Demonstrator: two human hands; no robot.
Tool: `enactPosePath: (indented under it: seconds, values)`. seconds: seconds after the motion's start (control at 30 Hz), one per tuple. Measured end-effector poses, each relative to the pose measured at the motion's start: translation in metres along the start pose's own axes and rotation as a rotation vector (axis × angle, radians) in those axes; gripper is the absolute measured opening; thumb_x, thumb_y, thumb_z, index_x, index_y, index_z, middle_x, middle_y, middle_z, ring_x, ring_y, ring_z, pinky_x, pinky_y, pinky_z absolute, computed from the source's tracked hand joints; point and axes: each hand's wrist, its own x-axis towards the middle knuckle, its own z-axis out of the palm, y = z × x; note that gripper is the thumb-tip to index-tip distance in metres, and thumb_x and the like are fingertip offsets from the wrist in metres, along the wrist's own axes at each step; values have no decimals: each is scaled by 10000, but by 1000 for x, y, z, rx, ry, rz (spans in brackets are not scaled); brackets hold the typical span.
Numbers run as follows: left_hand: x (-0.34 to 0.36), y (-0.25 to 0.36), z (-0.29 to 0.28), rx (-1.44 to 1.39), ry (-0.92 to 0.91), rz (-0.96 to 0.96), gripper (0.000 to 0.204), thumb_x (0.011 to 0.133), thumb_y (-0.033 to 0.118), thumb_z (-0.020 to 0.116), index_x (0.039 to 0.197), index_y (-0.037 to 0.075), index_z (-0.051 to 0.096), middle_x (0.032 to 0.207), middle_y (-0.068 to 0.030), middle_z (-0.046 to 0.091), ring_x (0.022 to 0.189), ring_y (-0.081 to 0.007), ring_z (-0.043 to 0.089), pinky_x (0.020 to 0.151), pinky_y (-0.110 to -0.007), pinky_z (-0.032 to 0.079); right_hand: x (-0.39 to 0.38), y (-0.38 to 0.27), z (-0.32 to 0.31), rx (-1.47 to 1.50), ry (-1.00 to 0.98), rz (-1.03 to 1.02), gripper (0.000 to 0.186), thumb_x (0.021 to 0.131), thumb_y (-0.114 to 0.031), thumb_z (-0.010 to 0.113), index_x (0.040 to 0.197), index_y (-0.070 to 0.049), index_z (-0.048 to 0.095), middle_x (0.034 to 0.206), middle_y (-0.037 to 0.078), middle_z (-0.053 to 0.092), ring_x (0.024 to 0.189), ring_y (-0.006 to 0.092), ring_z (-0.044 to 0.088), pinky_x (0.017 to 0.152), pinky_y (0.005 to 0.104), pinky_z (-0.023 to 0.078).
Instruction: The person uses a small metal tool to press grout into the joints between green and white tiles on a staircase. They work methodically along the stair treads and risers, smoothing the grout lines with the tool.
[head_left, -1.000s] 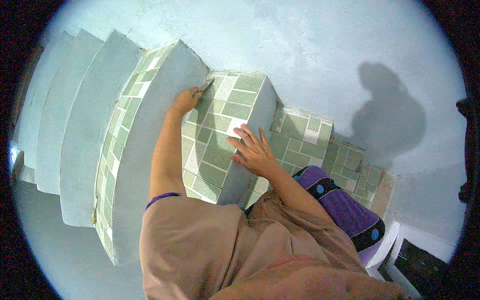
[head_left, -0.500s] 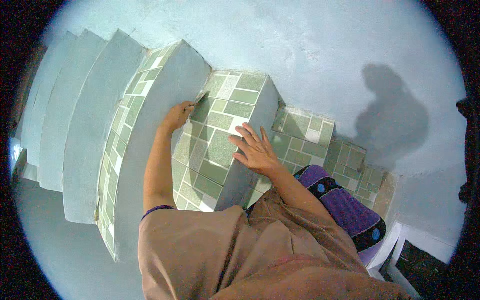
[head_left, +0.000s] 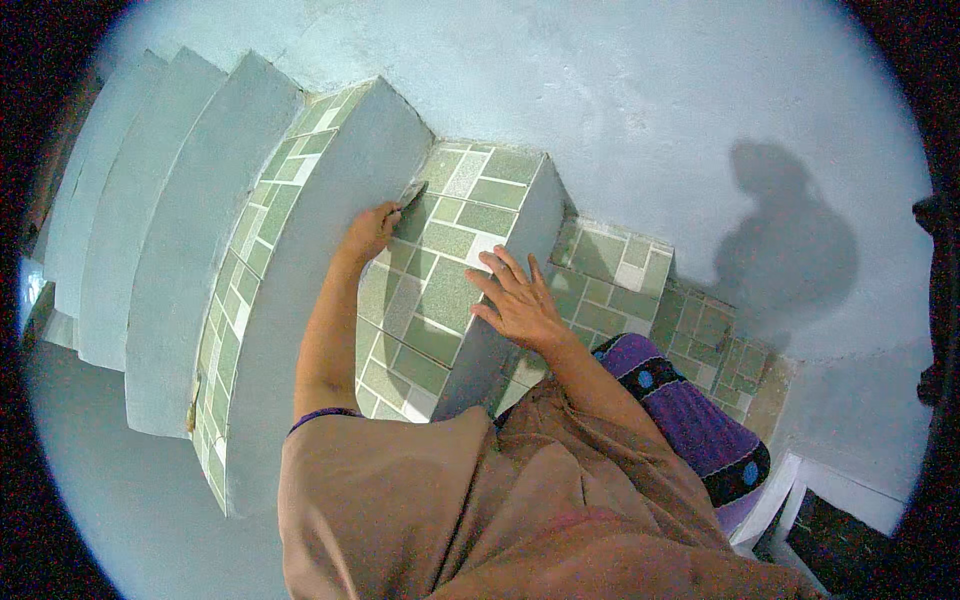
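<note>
My left hand (head_left: 370, 235) is closed round the handle of a small flat-bladed scraper (head_left: 413, 193). The blade lies at the back of a step covered in green and white patterned tiles (head_left: 446, 240), close to where the tread meets the grey riser. Whether its edge touches the tile I cannot tell. My right hand (head_left: 520, 300) is spread, fingers apart, with its fingertips resting at the front edge of that same step. It holds nothing. The scraper's handle is mostly hidden inside my left fist.
A higher tiled step (head_left: 262, 215) rises to the left, with bare grey steps (head_left: 195, 240) beyond it. Lower tiled steps (head_left: 610, 262) descend to the right. A pale wall (head_left: 640, 110) runs along the far side. At the lower right is a white frame (head_left: 850, 495).
The view has shifted slightly, moving the steps a little rightward in the picture. My left hand stays at the step's back with the scraper, and my right hand remains at the front edge.
</note>
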Motion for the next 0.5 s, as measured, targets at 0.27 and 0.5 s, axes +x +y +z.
enactPosePath:
  seconds: [0.27,0.5]
  values:
    - [-1,12,7,20,128,-33,356,957,314,486,1236,119,590,1073,-230,651,1013,-408,618,876,-460,473,1,-2,-3,2,-38,18,541,902,-481,535,1361,-200,481,1487,59,346,1430,250,205,1107,639,179]
    - [43,19,16,5,114,-3,361,956,302,482,1224,88,594,1079,-248,641,1017,-427,605,880,-477,469,2,-3,-6,19,-61,33,514,913,-468,532,1366,-232,473,1483,56,348,1423,267,223,1109,637,180]
